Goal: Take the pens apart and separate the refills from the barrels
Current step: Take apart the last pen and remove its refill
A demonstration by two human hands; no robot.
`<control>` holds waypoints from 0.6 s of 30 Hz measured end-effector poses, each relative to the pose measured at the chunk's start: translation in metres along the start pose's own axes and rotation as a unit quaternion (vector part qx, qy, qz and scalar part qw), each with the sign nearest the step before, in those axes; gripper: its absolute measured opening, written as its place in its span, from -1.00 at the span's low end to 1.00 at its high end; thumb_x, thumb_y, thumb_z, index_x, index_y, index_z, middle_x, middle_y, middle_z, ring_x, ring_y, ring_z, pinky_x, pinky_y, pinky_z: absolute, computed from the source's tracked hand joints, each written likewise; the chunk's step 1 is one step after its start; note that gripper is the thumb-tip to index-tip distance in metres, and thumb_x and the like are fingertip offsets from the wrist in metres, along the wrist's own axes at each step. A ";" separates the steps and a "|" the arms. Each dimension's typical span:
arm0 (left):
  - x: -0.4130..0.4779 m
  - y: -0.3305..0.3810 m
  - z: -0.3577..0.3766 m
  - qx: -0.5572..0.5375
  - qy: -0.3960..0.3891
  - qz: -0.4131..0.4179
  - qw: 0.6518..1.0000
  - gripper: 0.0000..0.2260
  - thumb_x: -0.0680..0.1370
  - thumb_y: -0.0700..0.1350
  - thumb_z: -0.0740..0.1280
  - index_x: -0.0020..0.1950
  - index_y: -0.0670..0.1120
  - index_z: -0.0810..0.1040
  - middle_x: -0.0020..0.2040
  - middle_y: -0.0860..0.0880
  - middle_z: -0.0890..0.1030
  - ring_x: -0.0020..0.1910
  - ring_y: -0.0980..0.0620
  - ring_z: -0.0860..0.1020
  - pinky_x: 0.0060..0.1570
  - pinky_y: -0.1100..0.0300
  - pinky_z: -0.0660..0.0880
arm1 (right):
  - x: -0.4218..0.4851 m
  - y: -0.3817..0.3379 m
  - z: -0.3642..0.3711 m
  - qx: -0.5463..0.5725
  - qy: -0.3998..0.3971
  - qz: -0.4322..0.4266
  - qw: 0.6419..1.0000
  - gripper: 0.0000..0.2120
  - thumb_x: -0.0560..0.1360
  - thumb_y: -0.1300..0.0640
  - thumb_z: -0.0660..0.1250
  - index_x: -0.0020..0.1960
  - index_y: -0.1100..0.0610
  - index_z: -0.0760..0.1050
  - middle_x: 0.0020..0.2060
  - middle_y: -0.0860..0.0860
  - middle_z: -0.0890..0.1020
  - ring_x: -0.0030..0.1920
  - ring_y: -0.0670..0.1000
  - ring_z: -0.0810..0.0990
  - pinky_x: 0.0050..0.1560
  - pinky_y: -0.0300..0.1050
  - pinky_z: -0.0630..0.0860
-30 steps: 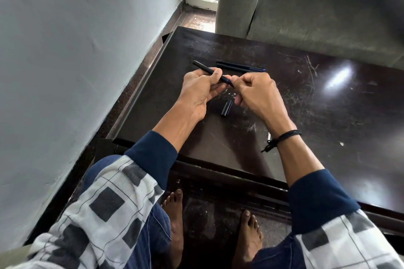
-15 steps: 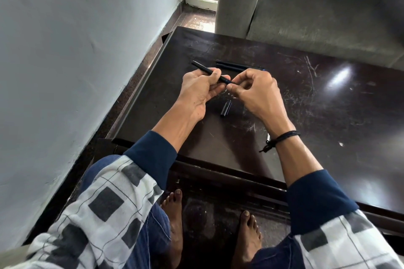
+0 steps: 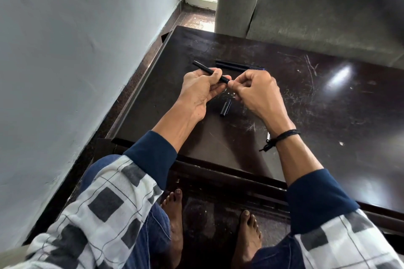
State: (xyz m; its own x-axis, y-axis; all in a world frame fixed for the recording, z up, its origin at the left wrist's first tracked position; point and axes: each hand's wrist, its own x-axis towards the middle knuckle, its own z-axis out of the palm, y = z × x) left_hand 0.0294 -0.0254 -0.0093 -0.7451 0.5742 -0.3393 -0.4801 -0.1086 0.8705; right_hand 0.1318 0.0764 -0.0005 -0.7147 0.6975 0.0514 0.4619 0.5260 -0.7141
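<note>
A: Head view: a short black piece point(image 3: 225, 108) lies on the desk point(image 3: 328, 126), just below the hands.
B: Copy. The left hand point(image 3: 202, 87) grips a pen point(image 3: 205, 69); the right hand point(image 3: 254, 89) pinches its end. Beyond them, other pens point(image 3: 238, 66) lie on the desk.

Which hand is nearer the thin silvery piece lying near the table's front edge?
Right. The silvery piece lies beside the wrist of the right hand; the left hand grips a black pen well off to its left.

pens point(image 3: 236, 66) behind hands on table point(image 3: 328, 116), cap point(image 3: 225, 108) between wrists
</note>
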 end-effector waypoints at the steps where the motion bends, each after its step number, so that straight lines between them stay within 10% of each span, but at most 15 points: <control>1: 0.000 0.000 0.000 0.001 -0.001 0.000 1.000 -0.97 0.60 -0.29 0.36 -0.01 -0.20 0.58 -0.11 -0.21 0.72 -0.10 -0.08 0.70 0.02 0.13 0.66 | 0.000 0.000 0.000 -0.002 -0.003 0.004 1.000 -0.76 0.55 -0.12 0.41 -0.13 0.05 0.63 -0.35 -0.05 0.68 -0.25 -0.01 0.66 -0.12 -0.01 0.59; 18: 0.003 0.001 -0.002 -0.003 0.002 0.004 1.000 -0.97 0.61 -0.29 0.35 0.03 -0.23 0.57 -0.08 -0.25 0.71 -0.11 -0.10 0.70 -0.05 0.14 0.67 | 0.000 0.000 0.000 -0.003 -0.011 -0.017 1.000 -0.77 0.48 -0.13 0.49 -0.05 0.01 0.59 -0.31 -0.11 0.60 -0.26 -0.11 0.57 -0.19 -0.10 0.48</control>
State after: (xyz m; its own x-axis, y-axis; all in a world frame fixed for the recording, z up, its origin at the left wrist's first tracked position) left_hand 0.0256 -0.0254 -0.0105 -0.7507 0.5701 -0.3337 -0.4769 -0.1182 0.8710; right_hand 0.1321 0.0764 -0.0010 -0.7420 0.6677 0.0597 0.4405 0.5528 -0.7074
